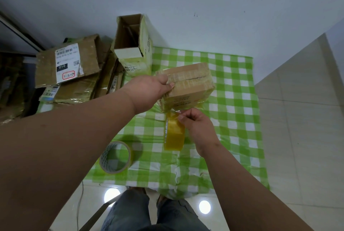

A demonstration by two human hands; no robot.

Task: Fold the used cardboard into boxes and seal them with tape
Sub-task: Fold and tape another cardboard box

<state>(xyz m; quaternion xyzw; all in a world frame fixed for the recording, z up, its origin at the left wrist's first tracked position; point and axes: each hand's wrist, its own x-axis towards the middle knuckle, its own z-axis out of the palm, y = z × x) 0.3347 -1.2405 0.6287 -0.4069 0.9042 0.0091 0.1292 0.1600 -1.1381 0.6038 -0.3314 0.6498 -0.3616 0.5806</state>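
Now my left hand [149,89] holds the small cardboard box [186,85] above the green checked cloth [238,100], thumb on top near the taped seam and the other fingers, I judge, under the near corner, where I cannot see them. My right hand [195,124] pinches the loose end of the tape between thumb and fingertips, just below the front face of the box, and the yellow tape roll [174,134] hangs beside this hand on the strip. So both grips are closed on something: left on the box, right on the tape.

The box looks light and quite stiff, but the old glossy tape on it is probably slippery, so I think it is better to hold it at the edges and corners. The tape itself is thin and sticky; it can fold on itself if I let it go slack.

A second roll [115,156] lies on the cloth near me. Flattened cardboard [68,63] and an open tall box [130,44] wait at the far left.
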